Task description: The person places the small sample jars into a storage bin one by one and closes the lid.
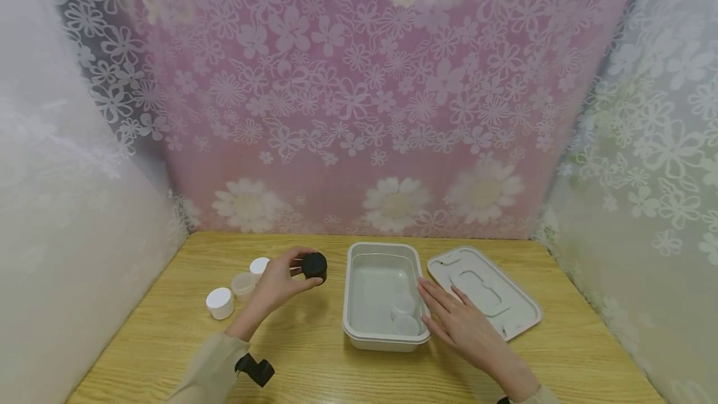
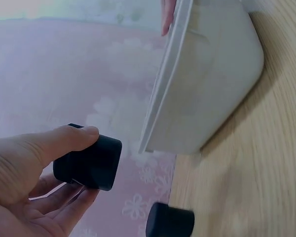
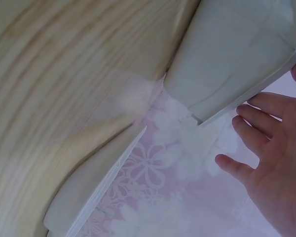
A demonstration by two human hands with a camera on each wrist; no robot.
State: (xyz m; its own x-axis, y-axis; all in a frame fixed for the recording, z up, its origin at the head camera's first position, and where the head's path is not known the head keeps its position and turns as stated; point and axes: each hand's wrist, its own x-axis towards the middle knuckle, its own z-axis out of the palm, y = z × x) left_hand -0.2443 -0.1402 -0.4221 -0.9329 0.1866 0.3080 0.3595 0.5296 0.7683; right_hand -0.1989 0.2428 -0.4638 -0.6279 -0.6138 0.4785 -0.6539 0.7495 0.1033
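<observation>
In the head view my left hand [image 1: 280, 279] pinches a small black jar [image 1: 314, 265] between thumb and fingers, above the table just left of the tub. The left wrist view shows this black jar [image 2: 91, 160] in the grip and a second black jar [image 2: 170, 220] standing on the table. A white rectangular tub [image 1: 364, 341] sits in the middle, with pale round jars [image 1: 404, 313] at its near right corner inside. My right hand [image 1: 462, 329], fingers extended, rests against the tub's right rim; the right wrist view shows these fingertips [image 3: 244, 109] at the rim.
Left of my left hand stand a white jar [image 1: 220, 304], a translucent jar [image 1: 244, 286] and another white jar [image 1: 259, 265]. A white tub lid [image 1: 516, 307] lies on the table right of the tub. Flowered curtains [image 1: 359, 111] enclose the wooden table [image 1: 303, 360].
</observation>
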